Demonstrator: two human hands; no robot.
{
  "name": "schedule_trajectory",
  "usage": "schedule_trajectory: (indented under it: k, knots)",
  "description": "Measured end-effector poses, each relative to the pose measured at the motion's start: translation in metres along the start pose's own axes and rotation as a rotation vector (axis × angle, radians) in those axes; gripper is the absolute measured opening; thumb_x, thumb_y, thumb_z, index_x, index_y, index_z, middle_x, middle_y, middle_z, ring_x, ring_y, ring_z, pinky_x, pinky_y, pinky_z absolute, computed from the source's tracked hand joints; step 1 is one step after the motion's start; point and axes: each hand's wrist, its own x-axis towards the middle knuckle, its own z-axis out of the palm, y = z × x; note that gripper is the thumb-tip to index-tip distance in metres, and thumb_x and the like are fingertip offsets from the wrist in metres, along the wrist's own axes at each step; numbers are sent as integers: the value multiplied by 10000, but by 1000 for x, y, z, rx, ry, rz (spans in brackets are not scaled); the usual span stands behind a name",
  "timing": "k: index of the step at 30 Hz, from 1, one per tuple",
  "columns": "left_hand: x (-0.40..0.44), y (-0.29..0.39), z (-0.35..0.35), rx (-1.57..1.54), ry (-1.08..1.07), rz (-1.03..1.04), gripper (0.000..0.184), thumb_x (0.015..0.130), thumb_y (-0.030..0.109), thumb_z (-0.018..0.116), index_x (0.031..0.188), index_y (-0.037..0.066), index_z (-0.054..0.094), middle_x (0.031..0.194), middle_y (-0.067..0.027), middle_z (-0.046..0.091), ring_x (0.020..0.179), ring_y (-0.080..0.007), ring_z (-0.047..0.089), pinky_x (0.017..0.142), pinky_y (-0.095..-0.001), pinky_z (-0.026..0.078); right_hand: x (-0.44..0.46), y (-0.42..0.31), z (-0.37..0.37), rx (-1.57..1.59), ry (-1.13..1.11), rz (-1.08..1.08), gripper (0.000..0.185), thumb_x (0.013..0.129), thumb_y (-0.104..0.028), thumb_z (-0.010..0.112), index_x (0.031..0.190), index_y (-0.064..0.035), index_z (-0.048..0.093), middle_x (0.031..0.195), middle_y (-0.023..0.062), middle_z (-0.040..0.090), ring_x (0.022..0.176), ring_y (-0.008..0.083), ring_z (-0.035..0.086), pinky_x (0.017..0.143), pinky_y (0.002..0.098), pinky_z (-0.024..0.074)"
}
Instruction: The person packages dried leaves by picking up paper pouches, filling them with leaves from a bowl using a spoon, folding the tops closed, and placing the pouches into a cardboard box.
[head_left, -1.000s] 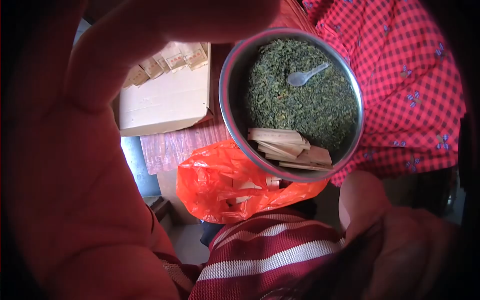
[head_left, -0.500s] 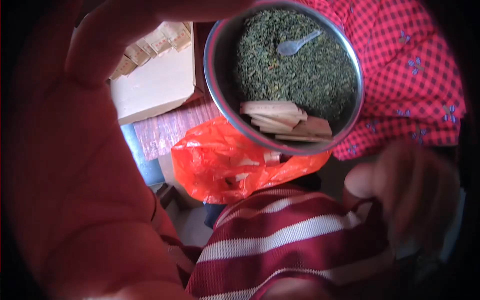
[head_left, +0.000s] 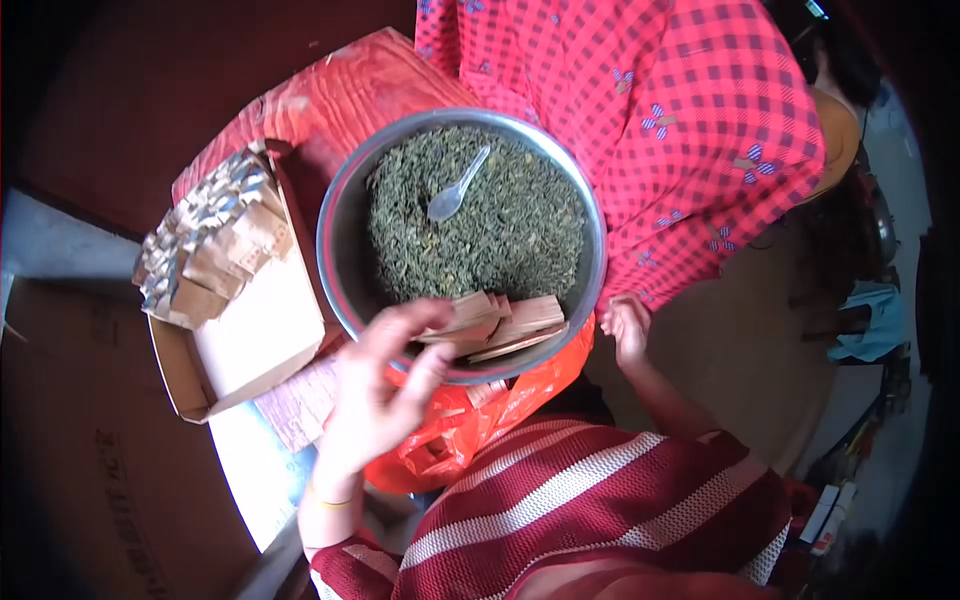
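A steel bowl (head_left: pixel 335 215) holds dried green leaves (head_left: pixel 520 220), with a clear plastic spoon (head_left: pixel 460 185) lying on top. Several flat brown paper packets (head_left: pixel 525 318) are stacked inside its near edge. My left hand (head_left: pixel 375 400) hangs over the near-left rim, thumb and fingers apart with nothing between them. Its fingertips overlap the left end of the packets; whether they touch I cannot tell. Just right of the bowl is my right hand (head_left: pixel 627 328), fingers curled in and nothing visible in them.
Left of the bowl, a cardboard box (head_left: pixel 265 345) contains several filled paper sachets (head_left: pixel 215 245). A red plastic bag (head_left: pixel 430 450) sits beneath the bowl's near side. Red checked cloth (head_left: pixel 690 130) lies to the right, and a reddish wooden tabletop (head_left: pixel 340 85) extends behind.
My left hand has dropped from close before the camera to the bowl's near-left rim. The right hand now shows beside the bowl. The view has shifted, revealing more of the box and sachets.
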Motion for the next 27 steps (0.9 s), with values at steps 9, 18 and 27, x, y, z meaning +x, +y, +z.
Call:
schedule_trajectory:
  k: [9,18,27]
  knots:
    - [13,-21,92,167,-227,201,257,872,98,675,1083,-37,618,1037,-211,653,933,-386,650,834,-427,528,129,152,-50,413,281,-261,311,959,-253,525,1195,-72,615,1141,85,669,1021,258,652,846,398,515]
    - [27,-25,138,186,-113,294,277,874,107,651,1127,-2,623,1036,-185,649,1021,-376,616,940,-464,465,146,170,-43,325,100,-197,317,963,-256,522,1204,-71,611,1147,89,668,1029,260,649,858,399,510]
    - [44,-14,177,295,-61,349,491,878,139,635,1333,6,505,1266,-186,570,1198,-335,552,1086,-505,360,184,146,-9,170,-227,-143,323,966,-258,519,1213,-71,607,1153,94,666,1038,263,646,870,400,505]
